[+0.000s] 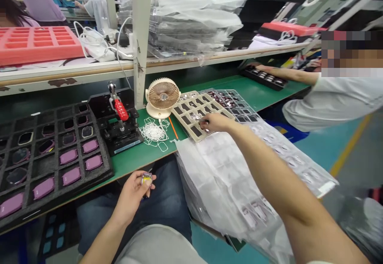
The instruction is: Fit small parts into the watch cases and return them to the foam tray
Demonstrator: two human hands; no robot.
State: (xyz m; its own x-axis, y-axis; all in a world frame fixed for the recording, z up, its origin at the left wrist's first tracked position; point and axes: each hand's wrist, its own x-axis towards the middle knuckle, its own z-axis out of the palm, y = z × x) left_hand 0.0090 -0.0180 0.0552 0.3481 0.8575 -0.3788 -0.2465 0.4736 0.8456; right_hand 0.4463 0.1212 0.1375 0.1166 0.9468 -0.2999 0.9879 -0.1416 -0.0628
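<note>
My left hand [133, 192] is held over my lap, fingers closed round a small square watch case [146, 178] with a yellow face. My right hand [216, 122] reaches out to the beige compartment tray [191, 110] on the green bench. Its fingertips pinch a small shiny part [200, 118] at one of the tray's cells. A heap of thin white gasket rings [153, 132] lies on the bench between the tray and a black press jig [118, 122] with a red handle.
A black foam tray [44, 152] of purple-faced cases fills the left. A small beige fan [162, 96] stands by a white post. Clear bagged trays [239, 176] are stacked at right. A co-worker's arm [287, 74] rests on the far bench. Red tray [38, 42] on shelf.
</note>
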